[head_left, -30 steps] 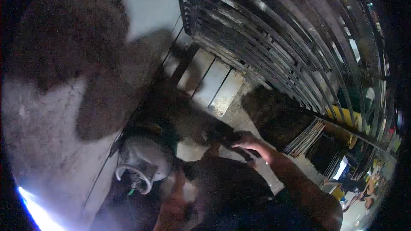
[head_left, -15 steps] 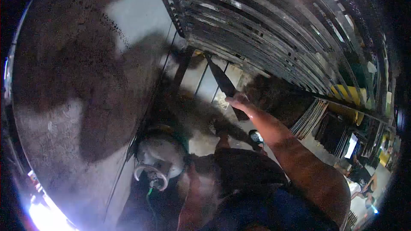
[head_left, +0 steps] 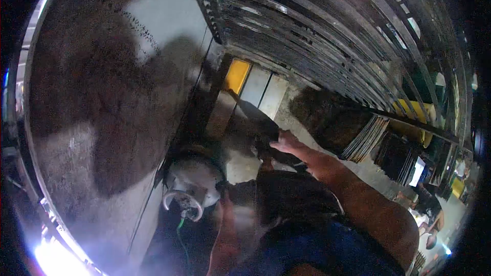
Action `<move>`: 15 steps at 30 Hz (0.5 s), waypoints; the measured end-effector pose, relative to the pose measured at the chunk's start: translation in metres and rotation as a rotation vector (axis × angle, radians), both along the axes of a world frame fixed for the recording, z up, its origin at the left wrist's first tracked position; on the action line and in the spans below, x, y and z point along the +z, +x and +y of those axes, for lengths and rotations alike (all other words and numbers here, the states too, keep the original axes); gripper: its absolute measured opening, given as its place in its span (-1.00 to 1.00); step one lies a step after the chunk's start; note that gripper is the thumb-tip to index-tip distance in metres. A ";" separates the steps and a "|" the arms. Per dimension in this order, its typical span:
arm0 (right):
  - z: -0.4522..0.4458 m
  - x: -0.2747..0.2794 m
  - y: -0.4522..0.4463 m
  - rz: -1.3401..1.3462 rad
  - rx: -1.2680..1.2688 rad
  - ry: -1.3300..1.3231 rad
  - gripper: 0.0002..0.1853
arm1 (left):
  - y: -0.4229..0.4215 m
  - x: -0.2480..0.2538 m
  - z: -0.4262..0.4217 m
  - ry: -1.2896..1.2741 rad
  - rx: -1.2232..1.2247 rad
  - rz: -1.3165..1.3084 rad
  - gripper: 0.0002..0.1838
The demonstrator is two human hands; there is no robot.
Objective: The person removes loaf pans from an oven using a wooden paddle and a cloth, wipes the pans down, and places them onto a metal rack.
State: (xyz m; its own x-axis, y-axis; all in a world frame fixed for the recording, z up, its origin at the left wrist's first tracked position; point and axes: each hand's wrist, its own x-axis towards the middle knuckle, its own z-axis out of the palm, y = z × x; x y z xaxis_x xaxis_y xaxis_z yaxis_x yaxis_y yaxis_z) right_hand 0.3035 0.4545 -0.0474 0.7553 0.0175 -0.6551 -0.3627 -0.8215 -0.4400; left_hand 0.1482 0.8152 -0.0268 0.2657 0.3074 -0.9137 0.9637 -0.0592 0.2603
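A broad surface on the left (head_left: pixel 166 5) is pale grey, blotched with brownish black. The long flat piece (head_left: pixel 255 115) is plain dark grey. The gas cylinder (head_left: pixel 192 176) is mid-grey with a lighter silvery collar (head_left: pixel 200 208), and a thin hose (head_left: pixel 179 231) is green. One panel (head_left: pixel 238 75) glows orange-yellow beside whitish-grey panels (head_left: pixel 254 87). Slats (head_left: pixel 307 5) make grey and black stripes; rods (head_left: pixel 365 140) are pale beige. Clothing (head_left: pixel 327 240) shows deep blue.
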 end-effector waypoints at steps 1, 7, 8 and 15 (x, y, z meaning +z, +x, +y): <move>0.002 0.010 0.003 0.109 -0.033 -0.001 -0.23 | 0.000 0.000 0.001 -0.002 0.011 -0.005 -0.25; 0.011 0.032 0.047 0.280 0.101 -0.119 -0.17 | 0.004 -0.002 0.011 -0.005 0.048 -0.078 -0.23; 0.004 0.019 0.050 0.247 0.112 -0.178 -0.16 | 0.003 -0.007 0.015 -0.008 0.054 -0.100 -0.22; -0.079 -0.048 0.101 0.275 0.048 -0.342 -0.25 | -0.004 -0.013 0.023 -0.008 0.082 -0.187 -0.20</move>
State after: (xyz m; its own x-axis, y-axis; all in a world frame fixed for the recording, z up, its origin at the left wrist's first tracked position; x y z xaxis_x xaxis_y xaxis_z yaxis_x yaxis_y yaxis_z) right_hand 0.4050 0.3752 -0.0954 0.5557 -0.2047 -0.8058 -0.3865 -0.9217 -0.0323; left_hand 0.1447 0.8382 -0.0394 0.4049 0.3279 -0.8535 0.9002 0.0206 0.4350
